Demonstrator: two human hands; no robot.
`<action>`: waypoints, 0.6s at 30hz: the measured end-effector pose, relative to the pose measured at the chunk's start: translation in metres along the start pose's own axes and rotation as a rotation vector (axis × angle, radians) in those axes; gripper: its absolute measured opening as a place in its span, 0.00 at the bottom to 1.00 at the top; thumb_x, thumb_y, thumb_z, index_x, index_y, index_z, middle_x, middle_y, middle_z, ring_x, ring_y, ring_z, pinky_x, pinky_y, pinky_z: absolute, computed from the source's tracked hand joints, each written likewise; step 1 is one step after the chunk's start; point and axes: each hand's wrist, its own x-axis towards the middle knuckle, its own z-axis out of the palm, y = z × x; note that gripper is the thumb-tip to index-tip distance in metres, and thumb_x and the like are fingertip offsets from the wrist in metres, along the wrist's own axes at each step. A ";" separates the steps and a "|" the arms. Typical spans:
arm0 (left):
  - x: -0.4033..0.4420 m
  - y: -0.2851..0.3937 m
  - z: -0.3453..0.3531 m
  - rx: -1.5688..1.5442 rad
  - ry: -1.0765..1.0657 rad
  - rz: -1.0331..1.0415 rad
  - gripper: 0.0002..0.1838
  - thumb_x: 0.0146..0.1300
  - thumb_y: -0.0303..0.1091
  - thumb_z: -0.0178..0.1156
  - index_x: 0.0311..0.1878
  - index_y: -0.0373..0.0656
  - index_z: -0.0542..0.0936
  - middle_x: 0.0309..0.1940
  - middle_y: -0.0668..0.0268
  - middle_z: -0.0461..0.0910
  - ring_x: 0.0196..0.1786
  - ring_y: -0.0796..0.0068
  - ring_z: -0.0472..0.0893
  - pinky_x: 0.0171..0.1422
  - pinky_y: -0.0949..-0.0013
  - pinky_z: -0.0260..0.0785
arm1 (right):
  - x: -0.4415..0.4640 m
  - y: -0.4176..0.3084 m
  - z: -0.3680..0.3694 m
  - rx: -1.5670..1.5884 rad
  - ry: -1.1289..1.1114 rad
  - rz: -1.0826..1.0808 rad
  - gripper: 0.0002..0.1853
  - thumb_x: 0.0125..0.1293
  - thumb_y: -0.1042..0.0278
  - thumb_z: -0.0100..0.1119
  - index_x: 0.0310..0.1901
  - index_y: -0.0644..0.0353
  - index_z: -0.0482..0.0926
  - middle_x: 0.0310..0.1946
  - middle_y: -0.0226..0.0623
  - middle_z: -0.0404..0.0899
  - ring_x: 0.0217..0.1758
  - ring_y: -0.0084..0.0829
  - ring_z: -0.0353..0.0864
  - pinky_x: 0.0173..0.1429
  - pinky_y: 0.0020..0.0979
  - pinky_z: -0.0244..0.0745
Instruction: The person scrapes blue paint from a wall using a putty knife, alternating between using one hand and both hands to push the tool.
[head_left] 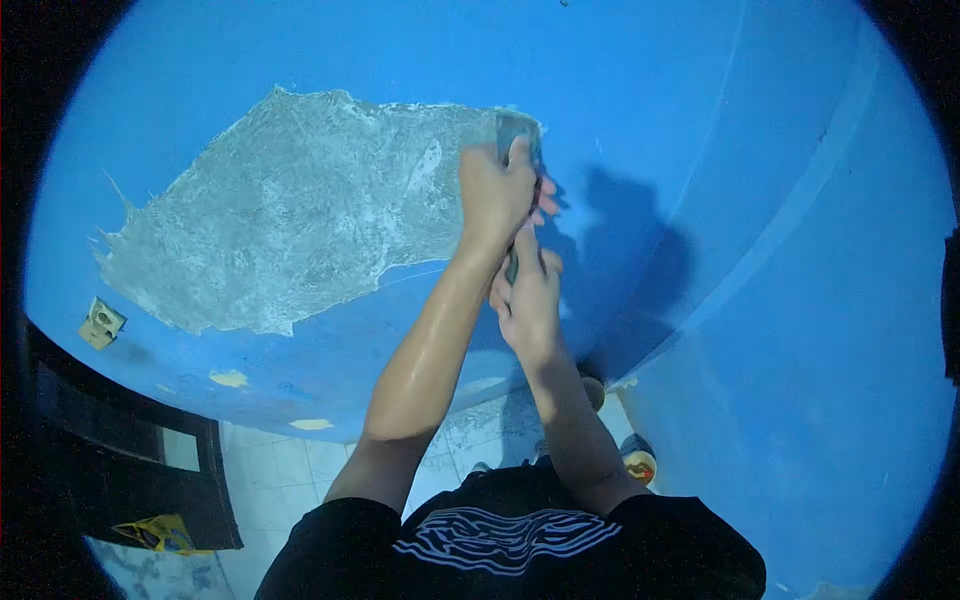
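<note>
A scraper with a flat grey blade [516,127] lies against the wall, at the upper right corner of a bare grey patch [290,210] with ragged paint edges. My left hand [495,195] is closed around its upper part, just below the blade, with the thumb pointing up. Lower down, my right hand [532,300] is wrapped around the handle, a dark bit of which shows between the fingers. The rest of the tool is hidden by both hands, and the upper end is slightly blurred.
Blue painted wall [400,50] surrounds the patch and meets another blue wall [820,400] on the right. A wall socket [102,323] sits at the left. Below are dark furniture [120,440], a yellow packet [165,533], a tiled floor [270,470] and a small container [638,465].
</note>
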 end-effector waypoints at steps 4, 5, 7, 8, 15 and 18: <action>0.011 0.004 0.003 -0.052 -0.023 -0.052 0.17 0.73 0.34 0.50 0.30 0.31 0.76 0.18 0.55 0.79 0.15 0.70 0.79 0.13 0.71 0.65 | -0.003 -0.018 0.003 -0.043 -0.003 0.090 0.25 0.74 0.47 0.51 0.22 0.56 0.67 0.13 0.24 0.62 0.09 0.17 0.56 0.11 0.24 0.47; 0.011 0.003 0.005 -0.053 -0.029 -0.052 0.17 0.73 0.34 0.50 0.30 0.31 0.76 0.18 0.55 0.79 0.15 0.70 0.79 0.13 0.71 0.65 | -0.002 -0.018 0.000 -0.053 -0.020 0.080 0.26 0.74 0.46 0.50 0.22 0.56 0.66 0.12 0.24 0.62 0.08 0.17 0.55 0.11 0.24 0.47; 0.001 -0.003 0.004 -0.052 0.026 -0.020 0.17 0.73 0.34 0.50 0.31 0.30 0.76 0.18 0.55 0.79 0.15 0.69 0.79 0.14 0.69 0.66 | -0.007 -0.010 -0.004 -0.056 -0.023 0.085 0.27 0.74 0.46 0.50 0.21 0.56 0.66 0.11 0.25 0.62 0.08 0.18 0.55 0.11 0.24 0.48; -0.002 -0.007 0.003 -0.056 0.024 -0.035 0.17 0.73 0.34 0.50 0.31 0.30 0.76 0.18 0.55 0.79 0.15 0.69 0.79 0.14 0.69 0.66 | -0.012 -0.006 -0.005 -0.062 0.012 0.106 0.27 0.74 0.45 0.49 0.21 0.56 0.66 0.11 0.25 0.62 0.08 0.18 0.55 0.10 0.24 0.48; 0.003 0.009 0.012 -0.119 0.023 0.045 0.17 0.72 0.31 0.47 0.28 0.29 0.74 0.17 0.51 0.79 0.16 0.63 0.81 0.18 0.64 0.73 | -0.004 -0.024 -0.005 -0.070 -0.033 0.075 0.26 0.73 0.44 0.51 0.22 0.56 0.67 0.11 0.25 0.61 0.09 0.18 0.60 0.10 0.23 0.49; -0.002 -0.001 0.006 -0.074 0.032 -0.007 0.18 0.72 0.31 0.48 0.27 0.28 0.75 0.17 0.51 0.79 0.17 0.63 0.82 0.17 0.66 0.74 | -0.004 -0.018 -0.004 -0.076 -0.058 0.046 0.26 0.73 0.43 0.50 0.23 0.56 0.68 0.11 0.25 0.61 0.09 0.18 0.59 0.10 0.22 0.49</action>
